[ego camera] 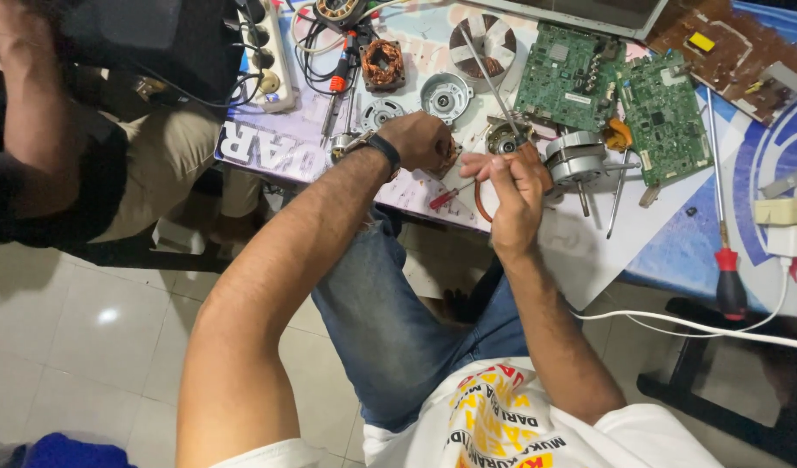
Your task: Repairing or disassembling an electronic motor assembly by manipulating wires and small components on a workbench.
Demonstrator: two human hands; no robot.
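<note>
Mid-teardown, looked like: left hand (422,139) clamped shut over small motor part (451,156) at table (589,251) edge, right hand (513,186) pinching long metal rod (494,82) angled into it. Part sat between both hands, mostly hidden. Next move probably needed steady prying, firm hold.

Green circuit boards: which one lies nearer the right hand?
The left green board, beside the round motor housing; the other board lies further right of the right hand.

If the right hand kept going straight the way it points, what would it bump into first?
Probably the small round motor part just beyond the right hand, below the long metal rod it holds; depth is hard to judge.
</note>
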